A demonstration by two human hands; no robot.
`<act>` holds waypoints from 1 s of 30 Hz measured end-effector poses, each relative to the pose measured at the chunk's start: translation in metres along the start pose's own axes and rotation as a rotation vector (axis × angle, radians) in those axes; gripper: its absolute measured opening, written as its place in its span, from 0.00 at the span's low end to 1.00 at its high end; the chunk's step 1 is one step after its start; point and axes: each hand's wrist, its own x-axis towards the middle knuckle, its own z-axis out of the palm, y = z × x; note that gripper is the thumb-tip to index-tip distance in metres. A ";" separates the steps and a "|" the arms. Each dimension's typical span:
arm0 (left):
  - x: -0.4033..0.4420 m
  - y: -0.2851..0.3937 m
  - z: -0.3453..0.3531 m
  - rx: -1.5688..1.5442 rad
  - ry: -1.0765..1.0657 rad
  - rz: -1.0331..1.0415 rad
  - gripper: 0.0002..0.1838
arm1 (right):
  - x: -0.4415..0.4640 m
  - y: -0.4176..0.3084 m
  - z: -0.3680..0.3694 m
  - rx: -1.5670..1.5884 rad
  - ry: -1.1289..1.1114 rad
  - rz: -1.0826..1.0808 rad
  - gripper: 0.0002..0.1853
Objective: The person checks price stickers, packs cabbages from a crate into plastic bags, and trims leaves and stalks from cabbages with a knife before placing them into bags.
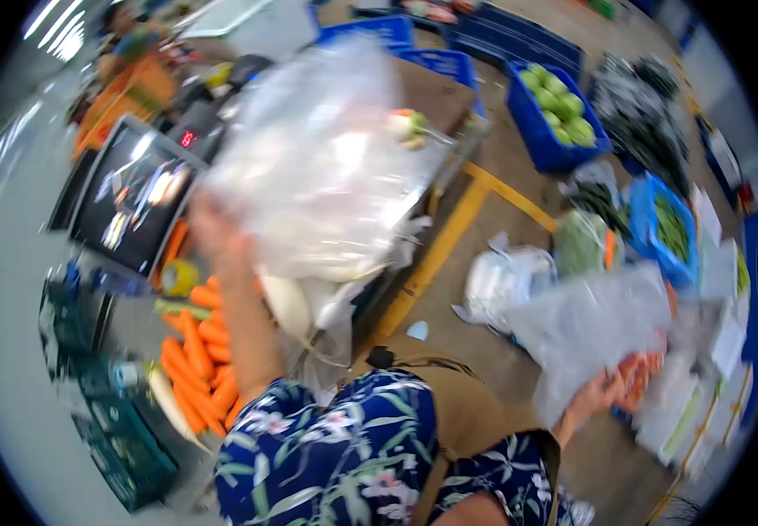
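My left hand, smeared by motion, is at the near edge of a large clear plastic bag; its fingers cannot be made out. White radishes lie just under that bag, beside my forearm. To the left of the forearm is a heap of carrots with one white radish beside it. On the far right my right hand is closed on another clear plastic bag. Against its fingers is a reddish-orange thing that I cannot identify.
A display screen stands at left, near green crates. Blue crates hold round green vegetables and green beans. A white plastic bundle lies on the floor by a yellow line. A blurred person is at upper left.
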 end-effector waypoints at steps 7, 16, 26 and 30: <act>0.088 -0.020 -0.083 0.780 0.145 0.353 0.20 | 0.044 -0.058 0.092 0.180 -0.155 -0.193 0.11; -0.043 -0.087 0.054 1.154 -0.080 1.052 0.21 | 0.075 -0.108 0.176 0.394 -0.287 -0.587 0.14; -0.099 -0.352 0.301 1.051 -1.103 -0.146 0.29 | 0.091 -0.060 0.247 0.434 -0.546 -0.700 0.14; -0.076 -0.390 0.326 0.212 -0.749 -0.890 0.22 | 0.086 0.005 0.252 0.087 -1.251 -0.297 0.17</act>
